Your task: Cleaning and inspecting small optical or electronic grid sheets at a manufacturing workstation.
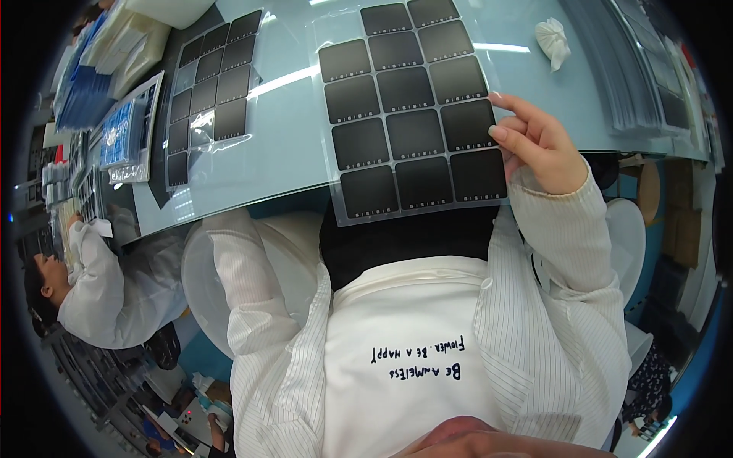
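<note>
My right hand (540, 143) pinches the right edge of a clear plastic sheet (330, 177) between thumb and index finger. Rows of dark, rounded square panels (415, 135) fill that sheet, each with a line of small pale marks along its lower edge. Its near edge hangs slightly past the table's front edge. My left forearm (240, 256), in a white striped sleeve, reaches to the table edge; the left hand itself is hidden there. A second sheet of similar dark panels (203, 93) lies farther left on the glass table (290, 145), with gaps where some panels are absent.
A crumpled white wad (552, 44) lies at the far right, near a stack of clear sheets (622, 65). Blue-and-white packs (122, 137) and piled pale folders (126, 46) stand at the left. Another person in white (114, 282) sits beyond the left side.
</note>
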`<state>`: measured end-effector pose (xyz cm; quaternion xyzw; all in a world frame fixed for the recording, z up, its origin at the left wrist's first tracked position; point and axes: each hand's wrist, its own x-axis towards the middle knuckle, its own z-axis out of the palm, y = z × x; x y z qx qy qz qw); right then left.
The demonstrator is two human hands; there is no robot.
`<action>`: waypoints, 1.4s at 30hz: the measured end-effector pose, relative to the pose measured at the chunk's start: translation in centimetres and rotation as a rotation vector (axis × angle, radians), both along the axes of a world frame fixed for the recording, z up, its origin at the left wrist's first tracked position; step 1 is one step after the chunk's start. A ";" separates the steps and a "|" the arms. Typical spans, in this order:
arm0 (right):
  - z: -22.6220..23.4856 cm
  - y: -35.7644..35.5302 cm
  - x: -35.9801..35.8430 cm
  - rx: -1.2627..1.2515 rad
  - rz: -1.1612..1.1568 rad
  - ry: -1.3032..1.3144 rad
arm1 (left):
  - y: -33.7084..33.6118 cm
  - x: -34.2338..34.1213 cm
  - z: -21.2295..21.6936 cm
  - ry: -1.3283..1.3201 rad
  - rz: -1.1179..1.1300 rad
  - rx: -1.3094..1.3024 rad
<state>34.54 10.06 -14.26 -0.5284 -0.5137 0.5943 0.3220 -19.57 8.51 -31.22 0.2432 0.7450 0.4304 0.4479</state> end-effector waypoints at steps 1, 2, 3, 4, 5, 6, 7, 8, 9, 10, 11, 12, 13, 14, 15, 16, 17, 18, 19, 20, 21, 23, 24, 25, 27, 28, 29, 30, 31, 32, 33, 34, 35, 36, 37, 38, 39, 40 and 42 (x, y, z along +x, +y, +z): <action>0.2 -0.1 -0.1 -0.007 -0.011 0.018 | 0.3 0.3 -0.3 0.029 0.028 0.036; 0.1 -0.2 0.0 -0.002 -0.014 0.018 | 0.4 0.6 -0.7 0.057 0.057 0.073; -0.2 -0.3 0.1 -0.004 -0.024 0.032 | 0.7 0.7 -0.9 0.085 0.088 0.110; -0.5 -0.2 0.1 -0.003 -0.030 0.046 | 0.5 1.1 -1.2 0.112 0.122 0.150; -0.7 -0.2 0.1 0.005 -0.028 0.045 | 1.1 1.4 -1.7 0.138 0.158 0.190; -0.8 -0.3 0.1 -0.011 -0.050 0.063 | 1.1 1.5 -1.9 0.162 0.196 0.230; -0.9 -0.3 0.0 -0.025 -0.068 0.083 | 1.1 1.2 -2.1 0.189 0.238 0.270; -0.9 -0.3 0.0 -0.015 -0.059 0.080 | 0.5 1.1 -2.5 0.214 0.282 0.311; -1.0 -0.3 0.0 -0.027 -0.072 0.099 | 1.3 0.8 -2.9 0.239 0.328 0.351; -1.0 -0.4 -0.1 -0.036 -0.080 0.124 | 0.4 -0.1 -2.7 0.270 0.378 0.394; -1.1 -0.4 -0.1 -0.018 -0.077 0.118 | 0.4 -1.0 -2.6 0.302 0.429 0.437; -1.0 -0.3 -0.3 -0.005 -0.058 0.122 | 0.6 -1.9 -2.6 0.335 0.483 0.479; -0.9 -0.2 -0.5 -0.013 -0.078 0.107 | 0.1 -2.7 -2.7 0.365 0.534 0.514; -0.9 0.0 -0.7 -0.020 -0.096 0.093 | -1.2 -3.5 -2.6 0.398 0.587 0.550; -0.6 0.3 -0.8 -0.038 -0.110 0.047 | -2.0 -4.0 -2.9 0.433 0.642 0.584; -0.1 0.3 -0.8 -0.034 -0.087 0.050 | -4.4 -4.2 -3.0 0.470 0.698 0.615; 0.4 0.3 -0.7 -0.026 -0.047 0.027 | -5.0 -4.5 -2.2 0.514 0.757 0.647; 0.7 0.2 -0.4 -0.019 -0.007 0.006 | -5.7 -4.6 -1.5 0.530 0.781 0.649; 0.7 0.0 0.4 0.003 0.026 -0.025 | -5.1 -2.1 1.1 0.634 0.772 0.634; 1.2 -0.1 1.0 0.006 0.052 -0.016 | -4.9 -0.4 3.4 0.745 0.769 0.615; 1.8 -0.1 1.4 0.071 0.046 -0.131 | -5.4 -0.4 4.8 0.814 0.708 0.637; 2.8 0.0 2.2 0.203 0.011 -0.308 | -5.3 0.5 8.1 1.040 0.595 0.578; 3.7 0.0 2.4 0.270 -0.022 -0.382 | -4.8 0.6 9.1 1.095 0.508 0.587; 4.1 0.2 2.7 0.273 -0.004 -0.368 | -4.5 0.0 10.0 1.069 0.395 0.587; 5.3 0.4 3.2 0.364 -0.004 -0.390 | -2.3 1.6 12.3 1.106 0.213 0.399; 5.7 0.5 3.2 0.368 -0.005 -0.385 | -1.5 1.6 12.9 1.027 0.103 0.357; 6.0 0.9 3.1 0.398 0.073 -0.414 | -0.9 1.8 13.3 1.011 0.056 0.355; 6.3 1.3 2.9 0.427 0.150 -0.445 | -0.4 2.4 13.8 1.133 0.004 0.364; 6.8 1.6 1.9 0.483 0.168 -0.459 | 0.3 3.1 14.6 1.112 -0.056 0.274; 7.3 1.9 0.7 0.487 0.170 -0.455 | 0.3 3.4 15.6 1.099 -0.105 0.176; 7.9 2.1 -0.6 0.519 0.242 -0.447 | 0.4 3.4 16.2 1.103 -0.101 0.177; 8.7 2.4 -2.2 0.553 0.315 -0.447 | 0.7 3.2 16.7 1.037 -0.134 0.046; 9.0 2.6 -3.6 0.557 0.318 -0.444 | 0.9 3.1 17.1 0.973 -0.166 -0.087; 9.2 3.0 -5.1 0.629 0.399 -0.438 | 1.0 3.1 17.4 0.975 -0.159 -0.087; 9.8 3.2 -6.6 0.701 0.476 -0.440 | 1.5 3.1 17.8 0.917 -0.149 -0.120; 10.0 3.6 -8.0 0.706 0.478 -0.436 | 1.6 3.0 18.1 0.867 -0.134 -0.158; 10.2 4.0 -9.4 0.706 0.591 -0.421 | 1.8 2.6 18.0 0.870 -0.127 -0.158; 10.4 4.5 -11.0 0.703 0.704 -0.408 | 1.9 2.0 17.8 0.845 -0.138 -0.152; 9.6 5.6 -14.3 0.731 0.773 -0.338 | 2.3 1.6 17.7 0.821 -0.145 -0.143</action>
